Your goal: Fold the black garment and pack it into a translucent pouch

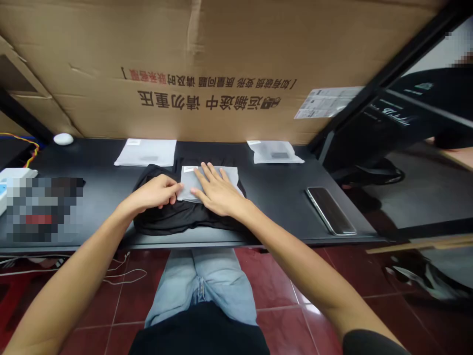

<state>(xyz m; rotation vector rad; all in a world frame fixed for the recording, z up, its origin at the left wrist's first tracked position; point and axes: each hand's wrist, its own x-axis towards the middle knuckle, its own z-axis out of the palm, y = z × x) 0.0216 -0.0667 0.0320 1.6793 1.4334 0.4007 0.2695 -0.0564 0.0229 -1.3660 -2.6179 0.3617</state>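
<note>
Pressing my right hand [218, 190] flat, fingers spread, on a frosted plastic bag [209, 181] atop a folded black garment [188, 222], centre of the black desk [281, 217]; my curled left hand [153, 192] touches the bag's left edge, grip unclear.

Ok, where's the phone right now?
In the head view, the phone lies on the right side of the black desk, near its front edge and to the right of the person's right hand.
</note>
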